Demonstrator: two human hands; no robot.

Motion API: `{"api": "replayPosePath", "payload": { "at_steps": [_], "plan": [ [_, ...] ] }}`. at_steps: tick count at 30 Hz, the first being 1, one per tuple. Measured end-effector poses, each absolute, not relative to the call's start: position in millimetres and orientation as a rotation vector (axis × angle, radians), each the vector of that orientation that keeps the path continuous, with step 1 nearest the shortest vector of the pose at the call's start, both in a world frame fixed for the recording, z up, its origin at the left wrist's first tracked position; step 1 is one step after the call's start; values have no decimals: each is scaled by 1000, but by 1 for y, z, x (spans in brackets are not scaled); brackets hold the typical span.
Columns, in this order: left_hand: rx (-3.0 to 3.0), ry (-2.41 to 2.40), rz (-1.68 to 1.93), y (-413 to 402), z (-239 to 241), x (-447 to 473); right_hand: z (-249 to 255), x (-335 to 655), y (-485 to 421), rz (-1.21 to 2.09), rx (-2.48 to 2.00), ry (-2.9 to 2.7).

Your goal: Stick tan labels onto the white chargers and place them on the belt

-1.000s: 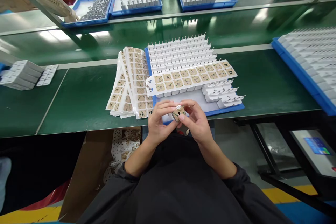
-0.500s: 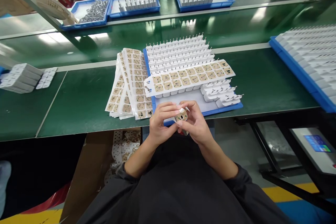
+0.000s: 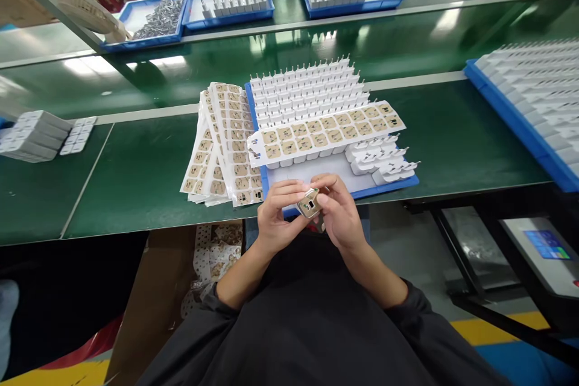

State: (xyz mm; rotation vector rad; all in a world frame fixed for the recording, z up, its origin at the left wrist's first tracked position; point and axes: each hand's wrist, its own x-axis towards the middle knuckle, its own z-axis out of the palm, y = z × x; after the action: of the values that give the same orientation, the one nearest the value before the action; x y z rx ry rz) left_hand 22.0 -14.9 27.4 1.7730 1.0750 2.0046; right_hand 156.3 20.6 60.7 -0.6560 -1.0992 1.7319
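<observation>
A small white plug charger (image 3: 309,204) with a tan label on its visible face is held between both hands, at the tray's front edge. My left hand (image 3: 279,212) is closed around its left side. From the right, my right hand (image 3: 341,212) grips it, the thumb against the edge of the label face. Just beyond lies a sheet of tan labels (image 3: 326,132), resting across rows of white plug chargers (image 3: 307,93) with their pins up. These stand in a blue tray (image 3: 384,189). A few more chargers (image 3: 380,160) lie at its right front.
Fanned label sheets (image 3: 226,145) lie left of the tray. Stacked white pieces (image 3: 34,136) sit at far left, and another full blue tray (image 3: 511,114) at right. Across the green bench are trays with metal pins (image 3: 165,17) and other people's arms. A box (image 3: 169,271) stands below.
The charger has tilted and shifted slightly left and down in my fingers, showing more of its label face. My right thumb has moved up and right along it.
</observation>
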Motion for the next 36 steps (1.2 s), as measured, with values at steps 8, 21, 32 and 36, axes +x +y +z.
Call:
{"api": "replayPosePath", "payload": {
  "at_steps": [8, 21, 32, 36],
  "plan": [
    [1776, 1074, 1980, -15, 24, 22, 56, 159, 19, 1691, -633, -1156],
    [1445, 1016, 1952, -18, 36, 31, 54, 171, 22, 1660, -650, -1226],
    [1593, 1029, 1872, -18, 29, 25, 71, 180, 30, 1235, -826, -1608],
    [1622, 1107, 1840, -19, 27, 22, 71, 179, 32, 1030, -816, -1705]
  ]
}}
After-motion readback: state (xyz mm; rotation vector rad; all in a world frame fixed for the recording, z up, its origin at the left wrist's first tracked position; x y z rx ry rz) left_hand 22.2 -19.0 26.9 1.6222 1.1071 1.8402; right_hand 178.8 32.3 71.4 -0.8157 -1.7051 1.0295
